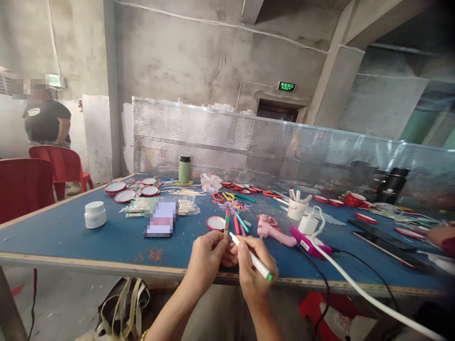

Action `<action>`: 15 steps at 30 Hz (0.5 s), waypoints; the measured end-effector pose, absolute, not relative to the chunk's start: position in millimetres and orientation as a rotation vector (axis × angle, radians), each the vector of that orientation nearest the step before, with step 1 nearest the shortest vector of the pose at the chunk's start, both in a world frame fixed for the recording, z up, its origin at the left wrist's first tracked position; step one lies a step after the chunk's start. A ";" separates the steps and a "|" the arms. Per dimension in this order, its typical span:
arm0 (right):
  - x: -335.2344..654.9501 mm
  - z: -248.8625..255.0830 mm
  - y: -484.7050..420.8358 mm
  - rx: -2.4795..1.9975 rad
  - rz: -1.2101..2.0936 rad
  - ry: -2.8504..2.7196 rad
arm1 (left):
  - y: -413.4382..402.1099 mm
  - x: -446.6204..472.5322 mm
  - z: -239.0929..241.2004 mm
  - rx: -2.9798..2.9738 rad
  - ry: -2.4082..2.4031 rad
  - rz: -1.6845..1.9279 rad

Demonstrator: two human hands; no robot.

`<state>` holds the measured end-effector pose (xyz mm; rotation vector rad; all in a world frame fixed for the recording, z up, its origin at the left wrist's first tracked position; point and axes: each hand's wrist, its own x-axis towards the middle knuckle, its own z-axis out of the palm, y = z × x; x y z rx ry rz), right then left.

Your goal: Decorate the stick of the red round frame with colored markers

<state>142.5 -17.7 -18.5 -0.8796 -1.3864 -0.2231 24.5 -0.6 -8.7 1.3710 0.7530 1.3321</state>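
My left hand [209, 253] pinches a wooden craft stick [226, 224] upright, its visible face coloured in red and green bands. In my right hand [256, 265] is a white marker [256, 261] with a green end, held like a pen. Its tip points at the stick; whether the two touch I cannot tell. Just behind the hands lie a small round red-rimmed disc [216, 223] and several coloured markers [242, 223]. To their right rests a pink hot glue gun [275, 233].
A white jar [95, 214], a phone [161, 218] and bagged sticks [188, 206] occupy the left. On the right are a paper cup of markers [297, 207], a purple power strip [311, 242], dark phones [391, 250] and trailing cables. A perforated metal screen [213, 142] stands behind; another person [46, 118] is far left.
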 end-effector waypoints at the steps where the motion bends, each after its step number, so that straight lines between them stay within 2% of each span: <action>1: 142.7 -18.0 -18.0 -0.881 -0.236 -1.395 | -0.4 24.5 -9.0 1.373 0.751 1.332; 15: 142.9 -14.7 -17.6 -0.869 -0.301 -1.448 | -0.7 23.9 -10.1 1.439 0.782 1.341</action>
